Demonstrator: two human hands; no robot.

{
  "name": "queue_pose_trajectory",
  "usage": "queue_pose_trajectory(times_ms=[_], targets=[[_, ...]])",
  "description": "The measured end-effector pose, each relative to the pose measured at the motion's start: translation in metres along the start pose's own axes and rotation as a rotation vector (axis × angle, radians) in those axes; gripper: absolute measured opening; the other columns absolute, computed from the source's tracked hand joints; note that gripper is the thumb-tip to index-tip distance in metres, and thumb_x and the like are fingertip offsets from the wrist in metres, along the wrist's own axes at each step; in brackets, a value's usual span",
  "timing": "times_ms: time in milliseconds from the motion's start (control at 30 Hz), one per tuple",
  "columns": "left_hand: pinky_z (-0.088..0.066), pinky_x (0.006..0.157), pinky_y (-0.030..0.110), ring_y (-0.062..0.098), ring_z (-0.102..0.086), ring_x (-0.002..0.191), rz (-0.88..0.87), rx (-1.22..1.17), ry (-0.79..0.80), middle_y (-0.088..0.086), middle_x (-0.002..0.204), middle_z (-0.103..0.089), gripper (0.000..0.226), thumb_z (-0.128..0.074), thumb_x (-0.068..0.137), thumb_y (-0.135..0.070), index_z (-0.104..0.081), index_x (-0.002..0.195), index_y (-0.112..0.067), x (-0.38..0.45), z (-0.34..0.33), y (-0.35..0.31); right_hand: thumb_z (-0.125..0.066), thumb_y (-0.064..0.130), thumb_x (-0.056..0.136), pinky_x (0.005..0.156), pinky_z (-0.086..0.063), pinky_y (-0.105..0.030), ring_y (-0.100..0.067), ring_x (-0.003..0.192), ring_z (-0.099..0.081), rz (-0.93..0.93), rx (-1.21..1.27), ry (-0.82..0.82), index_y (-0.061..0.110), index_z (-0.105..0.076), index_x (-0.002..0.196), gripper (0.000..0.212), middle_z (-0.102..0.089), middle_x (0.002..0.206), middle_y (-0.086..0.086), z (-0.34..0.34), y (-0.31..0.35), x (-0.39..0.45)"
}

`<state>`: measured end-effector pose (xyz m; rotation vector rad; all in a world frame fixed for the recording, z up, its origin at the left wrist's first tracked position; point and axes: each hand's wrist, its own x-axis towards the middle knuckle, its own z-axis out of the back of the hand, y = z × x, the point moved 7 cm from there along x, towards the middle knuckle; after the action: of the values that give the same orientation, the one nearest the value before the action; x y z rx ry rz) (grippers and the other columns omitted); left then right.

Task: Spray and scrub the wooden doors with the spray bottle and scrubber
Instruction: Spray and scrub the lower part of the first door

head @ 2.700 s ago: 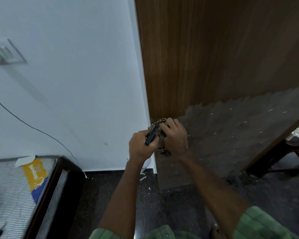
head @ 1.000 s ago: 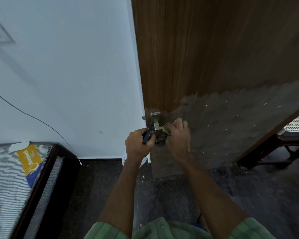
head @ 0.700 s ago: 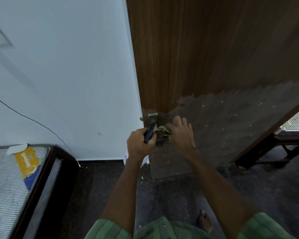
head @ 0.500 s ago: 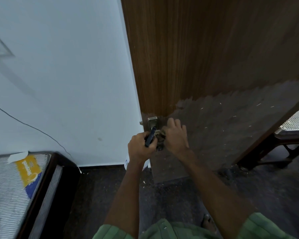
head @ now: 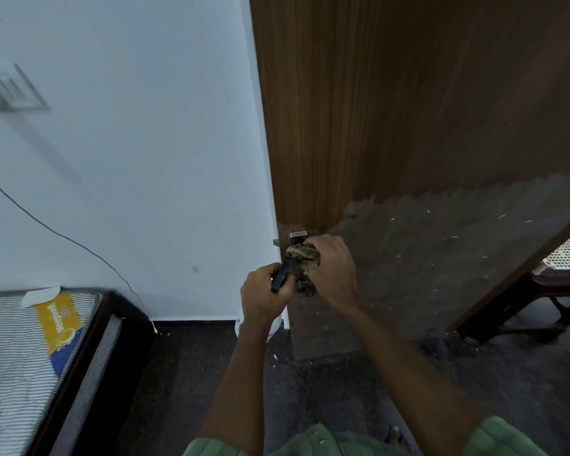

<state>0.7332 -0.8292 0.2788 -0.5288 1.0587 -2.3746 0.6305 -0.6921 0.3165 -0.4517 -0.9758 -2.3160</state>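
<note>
White wall: fills the left half; a thin dark cable slants down across it.

Wooden door: right half, standing open with its edge toward the wall; upper part brown grain, lower part dull grey with a jagged boundary.

Dark speckled floor: near, below wall and door.

Bed with striped mattress: near left, dark frame; a yellow and blue label lies on it.

Dark wooden stand: right, behind the door, carrying a white perforated basket.

Right hand: closed on a mottled scrubber, pressing it against the door's metal latch plate at the door edge.

Left hand: fist closed round a dark handle just left of the scrubber; a white bottle body shows beneath the wrist, mostly hidden, presumably the spray bottle.
</note>
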Motion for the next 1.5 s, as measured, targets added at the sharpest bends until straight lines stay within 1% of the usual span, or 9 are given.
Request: queue_pose_trajectory(times_ms=[200,367,500,667,867,1067,1167,1333,1500], targets=[[-0.031,0.052,0.024,0.014,-0.042,0.044,-0.044,-0.069,-0.061,-0.010,0.049,-0.047,0.028,-0.060,0.087,-0.037,-0.050,0.060,-0.033,0.004,0.012,0.007,-0.070,0.016,0.091,0.071,-0.047,-0.027,-0.022,0.088,-0.054,0.203,-0.006,-0.327,0.012,-0.079,0.102,0.015,-0.064,0.095,-0.006,0.010,0.045,0.027],[-0.052,0.057,0.029,0.016,-0.056,0.053,-0.111,-0.109,-0.097,-0.019,0.062,-0.058,0.017,-0.062,0.091,-0.041,-0.067,0.081,-0.028,0.007,0.026,0.004,-0.075,0.012,0.091,0.071,-0.043,-0.035,-0.023,0.083,-0.047,0.355,-0.216,-0.275,0.015,-0.077,0.096,0.005,-0.059,0.092,-0.007,-0.023,0.052,0.018],[-0.051,0.057,0.028,0.017,-0.056,0.053,-0.145,-0.096,-0.096,-0.017,0.062,-0.058,0.017,-0.062,0.091,-0.040,-0.067,0.080,-0.028,0.010,0.034,0.004,-0.071,0.009,0.092,0.069,-0.039,-0.036,-0.023,0.083,-0.049,0.423,-0.250,-0.264,0.013,-0.079,0.093,0.009,-0.060,0.090,-0.006,-0.018,0.057,0.024],[-0.040,0.054,0.023,0.013,-0.050,0.048,-0.164,-0.092,-0.089,-0.016,0.055,-0.053,0.019,-0.062,0.090,-0.038,-0.063,0.072,-0.030,0.019,0.035,0.000,-0.064,0.009,0.089,0.074,-0.044,-0.029,-0.022,0.085,-0.052,0.072,-0.032,-0.470,0.011,-0.080,0.100,0.019,-0.061,0.090,-0.005,0.009,0.052,0.025],[-0.037,0.053,0.022,0.013,-0.049,0.048,-0.169,-0.062,-0.003,-0.015,0.055,-0.053,0.024,-0.059,0.090,-0.043,-0.065,0.073,-0.027,0.021,0.028,0.003,-0.071,0.004,0.084,0.071,-0.046,-0.040,-0.024,0.087,-0.049,0.374,-0.190,-0.185,0.016,-0.079,0.099,0.021,-0.059,0.094,-0.002,-0.016,0.046,0.018],[-0.036,0.057,0.023,0.014,-0.050,0.052,-0.111,0.037,0.206,-0.009,0.057,-0.054,0.025,-0.059,0.089,-0.043,-0.062,0.070,-0.026,0.019,0.003,0.019,-0.075,0.006,0.079,0.080,-0.051,-0.029,-0.019,0.101,-0.055,-0.244,0.070,-0.407,0.015,-0.073,0.114,0.036,-0.058,0.108,-0.001,0.021,-0.004,0.001],[-0.045,0.058,0.029,0.018,-0.053,0.053,-0.060,0.010,0.168,-0.005,0.058,-0.058,0.029,-0.059,0.090,-0.044,-0.067,0.072,-0.022,0.020,0.001,0.032,-0.079,0.009,0.076,0.079,-0.054,-0.032,-0.020,0.103,-0.058,-0.252,0.089,-0.387,0.011,-0.069,0.113,0.038,-0.060,0.111,-0.002,0.014,-0.006,-0.018],[-0.039,0.055,0.027,0.015,-0.052,0.051,-0.074,-0.106,-0.007,-0.011,0.056,-0.057,0.020,-0.058,0.091,-0.040,-0.064,0.073,-0.032,0.024,0.025,0.029,-0.077,0.015,0.083,0.062,-0.056,-0.036,-0.022,0.082,-0.065,-0.146,0.072,-0.284,0.013,-0.072,0.104,0.021,-0.065,0.100,-0.002,-0.032,0.036,-0.038],[-0.037,0.051,0.026,0.015,-0.052,0.050,-0.147,-0.115,-0.083,-0.012,0.054,-0.057,0.025,-0.057,0.091,-0.040,-0.057,0.066,-0.039,0.025,0.045,0.021,-0.082,0.013,0.082,0.062,-0.045,-0.024,-0.022,0.076,-0.065,-0.265,0.102,-0.398,0.011,-0.075,0.097,0.017,-0.066,0.094,-0.004,-0.042,0.053,-0.008]])
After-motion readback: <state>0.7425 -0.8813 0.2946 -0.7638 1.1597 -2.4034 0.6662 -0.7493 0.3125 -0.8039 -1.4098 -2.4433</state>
